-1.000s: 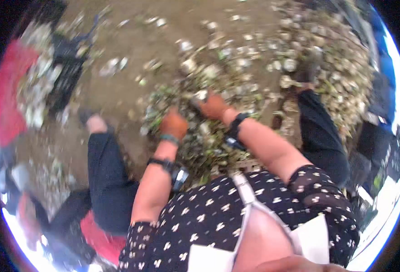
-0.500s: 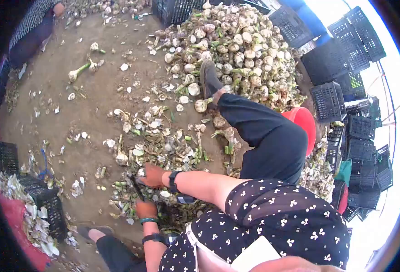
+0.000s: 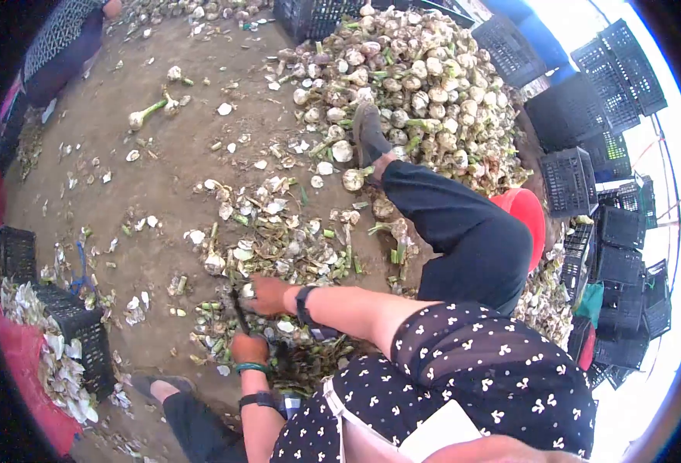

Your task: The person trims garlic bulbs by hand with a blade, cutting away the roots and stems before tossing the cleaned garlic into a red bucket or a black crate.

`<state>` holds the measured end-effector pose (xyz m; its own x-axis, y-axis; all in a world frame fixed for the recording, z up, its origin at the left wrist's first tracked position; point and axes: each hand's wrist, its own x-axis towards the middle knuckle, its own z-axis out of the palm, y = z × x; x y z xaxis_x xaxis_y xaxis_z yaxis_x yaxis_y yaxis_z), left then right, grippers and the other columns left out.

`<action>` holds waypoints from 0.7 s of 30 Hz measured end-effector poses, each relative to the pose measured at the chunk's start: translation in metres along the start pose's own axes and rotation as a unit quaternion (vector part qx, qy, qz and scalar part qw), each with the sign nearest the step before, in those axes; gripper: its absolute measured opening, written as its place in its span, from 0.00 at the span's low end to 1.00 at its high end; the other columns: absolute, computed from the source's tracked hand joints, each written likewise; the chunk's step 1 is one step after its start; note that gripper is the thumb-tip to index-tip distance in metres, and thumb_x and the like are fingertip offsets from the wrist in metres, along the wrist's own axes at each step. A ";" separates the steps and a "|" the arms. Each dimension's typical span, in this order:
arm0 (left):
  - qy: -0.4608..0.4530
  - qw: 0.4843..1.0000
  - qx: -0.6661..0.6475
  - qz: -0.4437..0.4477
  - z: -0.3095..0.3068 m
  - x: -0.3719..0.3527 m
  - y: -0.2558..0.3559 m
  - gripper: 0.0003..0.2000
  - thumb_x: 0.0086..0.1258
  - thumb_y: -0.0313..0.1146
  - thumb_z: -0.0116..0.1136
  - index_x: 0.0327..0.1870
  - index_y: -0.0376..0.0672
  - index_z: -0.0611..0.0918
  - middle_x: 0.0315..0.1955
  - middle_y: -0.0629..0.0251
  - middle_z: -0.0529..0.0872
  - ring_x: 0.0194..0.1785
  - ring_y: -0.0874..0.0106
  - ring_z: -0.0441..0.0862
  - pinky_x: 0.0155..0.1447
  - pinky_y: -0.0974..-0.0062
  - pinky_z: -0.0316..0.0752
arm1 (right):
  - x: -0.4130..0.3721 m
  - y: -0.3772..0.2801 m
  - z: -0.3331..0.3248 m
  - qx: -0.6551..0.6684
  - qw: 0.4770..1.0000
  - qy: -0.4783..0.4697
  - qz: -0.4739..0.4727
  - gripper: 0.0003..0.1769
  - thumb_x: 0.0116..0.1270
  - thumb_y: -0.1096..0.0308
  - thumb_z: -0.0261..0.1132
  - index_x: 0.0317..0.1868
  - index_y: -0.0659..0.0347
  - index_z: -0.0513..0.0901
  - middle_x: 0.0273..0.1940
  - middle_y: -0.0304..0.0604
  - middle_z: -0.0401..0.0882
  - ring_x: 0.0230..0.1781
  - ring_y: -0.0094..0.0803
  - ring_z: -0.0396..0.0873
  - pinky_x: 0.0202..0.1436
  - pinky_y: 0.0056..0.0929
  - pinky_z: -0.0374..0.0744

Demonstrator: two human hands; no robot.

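My right hand [image 3: 269, 295], with a dark band on its wrist, is closed around a garlic bulb [image 3: 248, 291], whose pale side shows at the fingertips. Just below it, my left hand [image 3: 249, 349] grips a dark-bladed knife [image 3: 239, 310], the blade pointing up beside the bulb. A green bracelet circles the left wrist. Under and around both hands lies a litter of cut garlic stems and peelings [image 3: 298, 251]. One untrimmed garlic bulb [image 3: 214, 265] rests on the dirt just beyond my right hand.
A large heap of garlic [image 3: 433, 92] rises beyond my outstretched foot [image 3: 371, 135]. A red bucket [image 3: 532, 220] stands behind my knee. Black crates [image 3: 568, 181] are stacked along the right. At left, a black crate [image 3: 78, 332] stands by peelings. Another person [image 3: 63, 54] sits at upper left.
The view has shifted slightly, moving the scene right and up. Both hands stay close together, and the knife blade stands a little more upright beside the bulb.
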<state>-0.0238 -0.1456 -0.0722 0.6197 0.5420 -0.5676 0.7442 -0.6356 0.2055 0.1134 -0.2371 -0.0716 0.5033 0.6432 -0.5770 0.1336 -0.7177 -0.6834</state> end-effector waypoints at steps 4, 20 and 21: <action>-0.050 0.998 0.024 -0.016 0.014 0.013 -0.009 0.13 0.49 0.33 0.52 0.34 0.34 0.76 0.31 0.44 0.79 0.37 0.50 0.78 0.42 0.58 0.72 | -0.030 -0.013 -0.019 0.099 0.991 0.013 0.093 0.40 0.58 0.51 0.53 0.58 0.78 0.53 0.48 0.69 0.67 0.50 0.54 0.69 0.55 0.39 0.67; -0.133 0.989 -0.043 -0.042 -0.011 0.002 0.003 0.13 0.54 0.33 0.50 0.37 0.34 0.76 0.39 0.46 0.78 0.44 0.53 0.76 0.49 0.62 0.71 | 0.017 0.052 -0.035 -0.075 0.988 0.127 -0.041 0.29 0.60 0.51 0.53 0.49 0.71 0.66 0.36 0.53 0.74 0.34 0.42 0.72 0.39 0.35 0.73; -0.117 0.993 -0.027 -0.016 -0.005 0.004 0.000 0.13 0.54 0.33 0.49 0.38 0.34 0.76 0.39 0.46 0.78 0.44 0.53 0.76 0.49 0.61 0.71 | 0.004 0.033 -0.067 0.001 0.992 0.126 0.007 0.25 0.61 0.53 0.52 0.47 0.69 0.69 0.33 0.48 0.74 0.30 0.36 0.71 0.35 0.33 0.72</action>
<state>-0.0200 -0.1409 -0.0706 0.5250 0.4148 -0.7432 0.7792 -0.5856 0.2236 0.1769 -0.2759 -0.0670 0.7026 0.5461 -0.4563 0.1242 -0.7255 -0.6769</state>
